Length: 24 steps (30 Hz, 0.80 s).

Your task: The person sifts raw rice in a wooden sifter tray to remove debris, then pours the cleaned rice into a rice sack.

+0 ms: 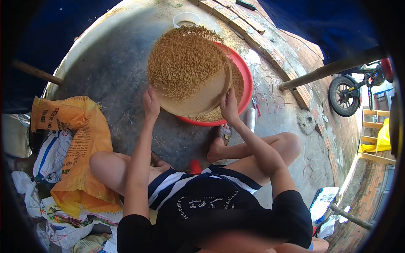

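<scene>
My left hand (151,102) grips the near left rim of a round woven winnowing basket (206,96). On its right rim, my right hand (229,105) is closed too. Brown unhusked grain (183,63) covers the far and left part of the basket, and some of it looks airborne past the far edge. Below the basket stands a wide red basin (249,80) with more grain in it, partly hidden by the basket. The basket's far rim is hidden behind the grain.
A white tub (187,17) stands beyond the basin. Orange sacks (86,147) lie on the left. Scissors-like red-handled pliers (257,107), a silvery cylinder (251,120) and loose ties (270,99) are on the right. Bricks (244,27) edge the floor; a wheel (344,96) stands beyond.
</scene>
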Available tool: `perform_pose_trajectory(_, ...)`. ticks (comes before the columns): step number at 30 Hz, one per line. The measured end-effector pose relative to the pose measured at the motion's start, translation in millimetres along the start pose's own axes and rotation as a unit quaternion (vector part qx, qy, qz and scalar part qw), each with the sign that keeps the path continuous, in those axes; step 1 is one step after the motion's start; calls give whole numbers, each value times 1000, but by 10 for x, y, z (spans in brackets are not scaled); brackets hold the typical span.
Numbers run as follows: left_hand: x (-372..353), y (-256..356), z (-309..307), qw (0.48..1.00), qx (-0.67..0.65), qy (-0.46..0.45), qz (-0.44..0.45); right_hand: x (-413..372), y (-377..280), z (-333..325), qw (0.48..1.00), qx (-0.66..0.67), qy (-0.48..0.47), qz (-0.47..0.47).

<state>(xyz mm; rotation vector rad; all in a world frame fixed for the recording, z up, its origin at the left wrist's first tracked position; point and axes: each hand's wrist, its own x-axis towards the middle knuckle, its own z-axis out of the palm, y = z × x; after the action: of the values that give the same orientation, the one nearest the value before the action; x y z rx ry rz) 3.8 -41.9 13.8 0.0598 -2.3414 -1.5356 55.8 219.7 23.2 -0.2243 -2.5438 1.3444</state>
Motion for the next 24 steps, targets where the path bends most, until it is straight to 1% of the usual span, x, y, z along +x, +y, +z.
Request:
perform_pose_trajectory(1, -30, -285, 124, 998, 58, -23, -29, -38, 222, 104, 1000, 0, 1, -1)
perform_pose_trajectory(2, -104, -454, 213, 998, 58, -21, -28, -89, 502, 251, 999, -13, -26, 35)
perform_pose_trajectory(3, -210, -601, 264, 993, 92, -31, -63, -127, 670, 351, 996, -24, -55, 74)
perform_pose_trajectory(4, -301, -644, 259, 986, 127, -44, -102, -174, 704, 356, 996, -37, -51, 60)
perform_pose_trajectory(5, -346, -692, 241, 985, 132, -46, -106, -220, 740, 349, 996, -35, -55, 65)
perform_pose_trajectory(7, -271, -631, 250, 982, 104, -73, -139, -147, 669, 286, 985, -25, -93, 145)
perform_pose_trajectory(8, -237, -601, 245, 983, 103, -75, -136, -113, 630, 261, 985, -25, -90, 145)
perform_pose_trajectory(10, -133, -303, 121, 987, 108, -65, -97, -45, 519, 209, 996, -21, -48, 70)
perform_pose_trajectory(11, -94, -58, 46, 988, 107, -66, -95, -31, 349, 125, 996, -21, -46, 70)
perform_pose_trajectory(12, -55, 243, -19, 997, 48, -30, -44, -14, 95, -3, 1000, 0, -16, 18)
perform_pose_trajectory(13, -18, 417, -52, 1000, -13, 6, 7, -1, -97, -102, 999, 21, 14, -36)
perform_pose_trajectory(14, 16, 458, -64, 1000, -15, 8, 9, 4, -184, -148, 996, 50, 32, -64)
perform_pose_trajectory(16, 52, 488, -101, 995, -39, 41, 88, 31, -225, -153, 997, 48, 30, -51)
perform_pose_trajectory(17, 36, 371, -68, 995, -39, 42, 86, 15, -230, -158, 998, 46, 26, -36)
perform_pose_trajectory(18, 17, 135, 29, 999, -6, 20, 42, 33, -73, -87, 998, 46, 25, -37)
perform_pose_trajectory(19, -19, -80, 125, 1000, 28, -2, -3, 69, 236, 61, 1000, 11, 7, -15)
perform_pose_trajectory(20, -89, -263, 207, 1000, 29, -1, -5, 63, 491, 181, 1000, -25, -14, 9)
perform_pose_trajectory(21, -149, -436, 280, 996, 70, -31, -53, 21, 647, 248, 1000, -24, -17, 10)
perform_pose_trajectory(22, -187, -481, 295, 987, 110, -60, -102, -40, 742, 286, 998, -35, -33, 39)
perform_pose_trajectory(23, -211, -531, 284, 986, 111, -60, -105, -88, 839, 314, 995, -48, -48, 69)
perform_pose_trajectory(24, -205, -513, 271, 982, 117, -75, -125, -90, 809, 303, 995, -48, -47, 68)
